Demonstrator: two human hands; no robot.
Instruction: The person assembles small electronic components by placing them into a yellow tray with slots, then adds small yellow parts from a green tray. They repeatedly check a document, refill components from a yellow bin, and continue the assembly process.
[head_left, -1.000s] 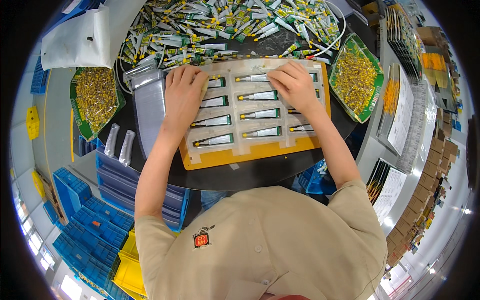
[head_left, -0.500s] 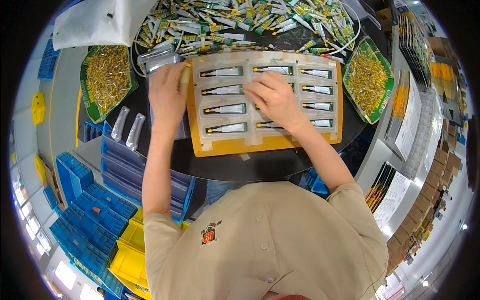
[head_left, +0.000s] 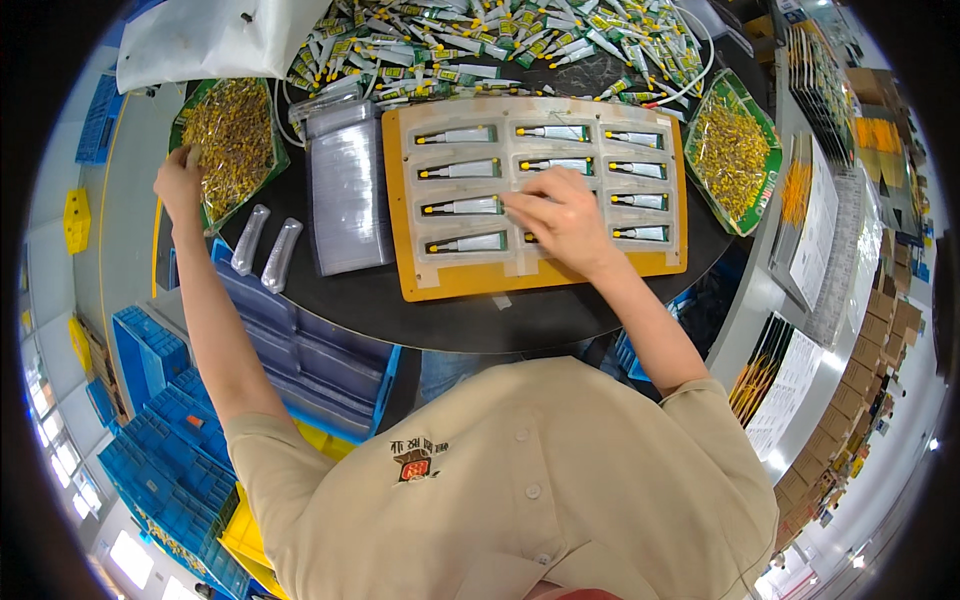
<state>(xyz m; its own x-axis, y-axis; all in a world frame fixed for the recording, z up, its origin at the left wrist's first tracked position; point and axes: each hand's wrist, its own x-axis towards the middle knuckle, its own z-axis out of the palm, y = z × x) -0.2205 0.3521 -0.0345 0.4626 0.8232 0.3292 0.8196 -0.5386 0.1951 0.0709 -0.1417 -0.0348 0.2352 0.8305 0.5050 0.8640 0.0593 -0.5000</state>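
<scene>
My left hand is at the left edge of a green open-topped pack filled with small yellow-tipped pieces. Its fingers are curled; whatever they hold is too small to make out. Over the middle of a yellow-edged board hovers my right hand, fingers drawn together beside the right end of a small tube in the third row. Clear moulded pockets on the board hold several silver tubes with yellow tips and green ends. The right hand partly covers pockets in the middle column.
Left of the board lies a stack of clear plastic trays, with two clear blister pieces nearby. Loose tubes heap along the back. Another green pack of yellow-tipped pieces is at right. A blue crate stands below the table's left edge.
My left hand has swung from the board's upper left corner out to the left pack, uncovering the tray stack. My right hand has moved slightly nearer, from the second row toward the third.
</scene>
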